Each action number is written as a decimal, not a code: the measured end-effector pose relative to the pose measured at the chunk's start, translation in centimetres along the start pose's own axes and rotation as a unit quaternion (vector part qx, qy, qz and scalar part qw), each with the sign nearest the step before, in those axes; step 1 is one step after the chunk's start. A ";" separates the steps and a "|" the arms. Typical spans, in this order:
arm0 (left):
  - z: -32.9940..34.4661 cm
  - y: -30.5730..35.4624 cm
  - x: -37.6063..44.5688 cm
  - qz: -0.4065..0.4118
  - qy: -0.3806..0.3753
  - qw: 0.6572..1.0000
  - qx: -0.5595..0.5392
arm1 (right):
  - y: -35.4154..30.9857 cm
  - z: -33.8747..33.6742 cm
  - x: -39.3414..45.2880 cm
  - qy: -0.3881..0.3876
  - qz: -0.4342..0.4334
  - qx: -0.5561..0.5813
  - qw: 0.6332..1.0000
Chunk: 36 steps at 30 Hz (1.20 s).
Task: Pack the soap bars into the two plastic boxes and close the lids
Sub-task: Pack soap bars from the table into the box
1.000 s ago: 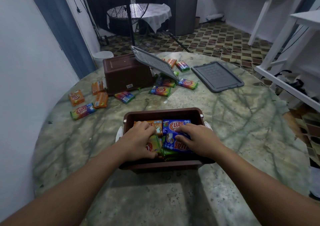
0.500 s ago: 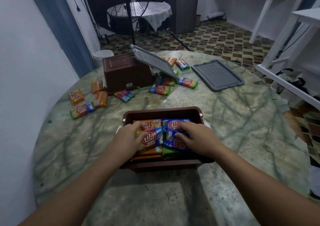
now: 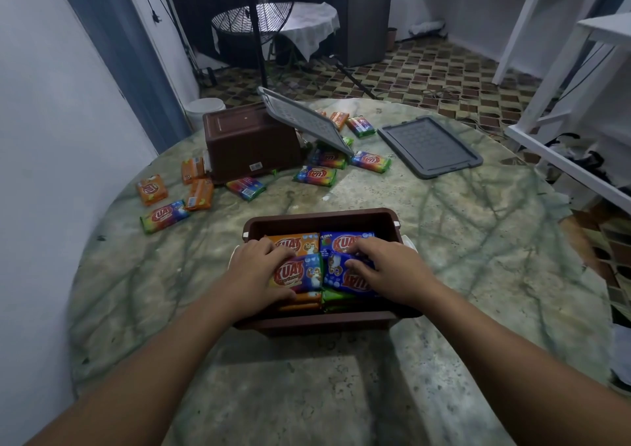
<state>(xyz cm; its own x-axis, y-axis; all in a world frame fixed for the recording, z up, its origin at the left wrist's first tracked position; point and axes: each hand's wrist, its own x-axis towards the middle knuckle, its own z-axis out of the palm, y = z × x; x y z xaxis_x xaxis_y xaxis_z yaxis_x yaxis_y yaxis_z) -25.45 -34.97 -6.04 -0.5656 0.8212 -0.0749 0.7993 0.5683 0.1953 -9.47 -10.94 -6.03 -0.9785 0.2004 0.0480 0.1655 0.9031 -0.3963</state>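
Left hand: your left hand (image 3: 254, 271) lies on the orange bar (image 3: 296, 274) in the near box (image 3: 317, 322), fingers spread over its left end and thumb hooked under its near edge, so it grasps the bar, likely to seat it flat on the layer below.
Right hand: your right hand (image 3: 382, 271) rests on the blue bar (image 3: 345, 276), fingers bent over its far edge, holding it down, probably so it does not tip while the left one settles.
Box under hands: bars lie in two rows, orange under your left palm, blue under your right, green ones (image 3: 341, 297) lower down beneath; packed tight, so the lid should sit level.
Beyond left fingers: loose bars (image 3: 164, 216) lie scattered on the table (image 3: 478, 257), not yet packed.
Further ahead: the second box (image 3: 251, 141) stands upside down, with one grey lid (image 3: 305, 123) leaning on it and more bars (image 3: 314, 175) just beside.
Beyond right fingers: the other lid (image 3: 430, 146) lies flat, well apart, in reach for closing.
Stage: the near box looks nearly full; the far one has yet to be turned over and filled.
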 end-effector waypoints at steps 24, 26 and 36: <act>1.0 -0.5 -0.7 0.036 0.032 0.998 0.039 | -4.0 -0.1 0.4 0.095 0.243 0.306 0.916; 1.0 -0.4 -0.8 0.038 0.034 0.998 0.041 | -3.9 0.0 0.4 0.086 0.278 0.374 0.880; 0.9 -0.2 -0.8 0.035 0.031 0.998 0.047 | -2.9 -1.3 -0.6 -0.109 0.125 -0.021 0.986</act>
<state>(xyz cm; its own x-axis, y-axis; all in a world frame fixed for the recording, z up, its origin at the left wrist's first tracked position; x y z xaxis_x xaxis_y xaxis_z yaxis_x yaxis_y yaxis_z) -24.99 -35.70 -6.90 -0.5164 0.8563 -0.0034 0.8513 0.5138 0.1061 -9.24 -13.18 -3.74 -0.9089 0.3367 -0.2461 0.4055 0.8513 -0.3328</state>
